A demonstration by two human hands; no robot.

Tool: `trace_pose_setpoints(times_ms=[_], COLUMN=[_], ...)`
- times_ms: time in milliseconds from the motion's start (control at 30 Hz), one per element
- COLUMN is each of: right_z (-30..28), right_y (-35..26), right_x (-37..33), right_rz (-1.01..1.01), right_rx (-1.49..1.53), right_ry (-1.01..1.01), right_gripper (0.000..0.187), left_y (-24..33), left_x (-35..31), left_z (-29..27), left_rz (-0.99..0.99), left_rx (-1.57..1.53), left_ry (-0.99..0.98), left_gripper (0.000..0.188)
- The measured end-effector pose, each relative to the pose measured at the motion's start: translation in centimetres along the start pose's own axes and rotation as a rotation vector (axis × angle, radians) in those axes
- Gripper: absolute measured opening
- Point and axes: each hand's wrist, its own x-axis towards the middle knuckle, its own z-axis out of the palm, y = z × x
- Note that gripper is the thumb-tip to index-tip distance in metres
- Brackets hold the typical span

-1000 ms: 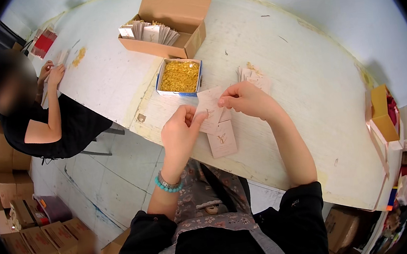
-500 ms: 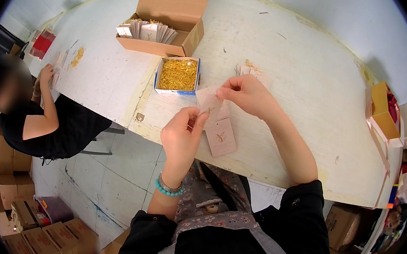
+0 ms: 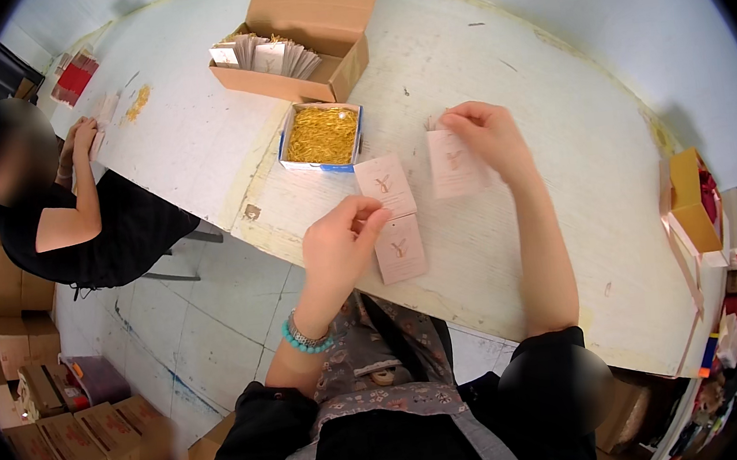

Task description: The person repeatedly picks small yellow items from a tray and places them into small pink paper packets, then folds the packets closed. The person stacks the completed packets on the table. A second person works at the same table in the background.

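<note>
My right hand (image 3: 491, 137) pinches the top of a pale pink printed card (image 3: 454, 168), slightly smeared by motion, over the table right of centre. Whatever lies beneath that hand is mostly hidden. My left hand (image 3: 345, 239) is nearer to me, with thumb and forefinger drawn together at the lower edge of another pink card (image 3: 384, 182). Whether they grip anything is unclear. Just below that, a matching card (image 3: 401, 251) lies flat near the table's front edge. A small blue-and-white box (image 3: 321, 135) filled with gold-coloured pieces stands just beyond my left hand.
An open cardboard box (image 3: 344, 73) with rows of cards stands at the back of the white table (image 3: 556, 238). On the left a seated person (image 3: 73, 205) handles pale cards near a gold heap (image 3: 139, 103). A yellow box (image 3: 694, 203) sits at the right edge.
My right hand has moved away from my left, right and farther back, taking a card with it. My left hand has shifted slightly right. The two flat cards are now more exposed.
</note>
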Motion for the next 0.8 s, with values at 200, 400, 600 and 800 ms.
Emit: trace_pose_setpoints(times_ms=[200,400,600,800], right_z=[0.3,10.8,14.0,11.7], right_y=[3.1,-0.2,-0.9,-1.2], right_x=[1.0,2.4,4.3,4.3], right_rz=[-0.681,-0.646,-0.559,-0.259], right_rx=[-0.879,-0.576,-0.673,-0.018], right_ry=[0.537,0.025,-0.141,-0.298], right_gripper=[0.016,0.014,0.007,0.014], left_y=[0.2,-0.5,-1.2,-0.8], left_x=[-1.7,-2.3,-2.5,-2.2], left_z=[-0.3,0.3,0.4,-0.5], left_rz=[0.08,-0.06,-0.059,-0.142], left_rx=[0.307,0.32,0.208,0.013], left_ry=[0.041,-0.061,-0.051,-0.046], left_gripper=[0.037,0.047,0.042,0.033])
